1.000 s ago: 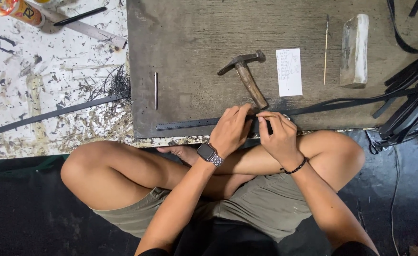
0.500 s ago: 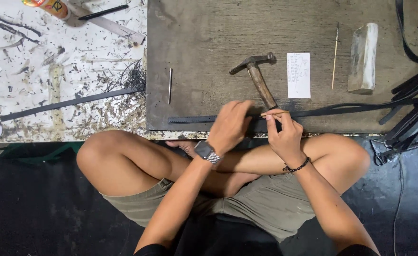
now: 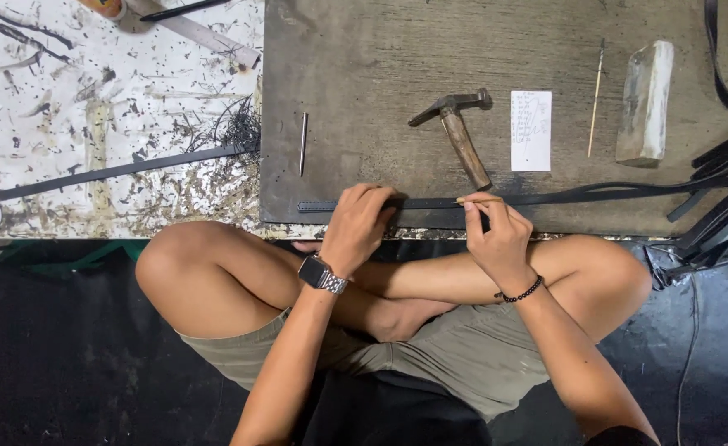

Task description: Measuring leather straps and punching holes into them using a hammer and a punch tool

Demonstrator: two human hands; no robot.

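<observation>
Black leather strap (image 3: 430, 203) on dark board (image 3: 364, 66), pinned flat beneath left hand (image 3: 357, 225) for steadiness; right hand (image 3: 496, 235) pinching thin stick, possibly a marker (image 3: 478, 200); hammer (image 3: 456, 132) nearby.

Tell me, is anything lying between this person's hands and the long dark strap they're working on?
Nothing visible does. The left hand presses flat on the dark strap, and the right hand holds a thin stick against it. The hammer lies just beyond the strap, its handle end close to the stick.
</observation>
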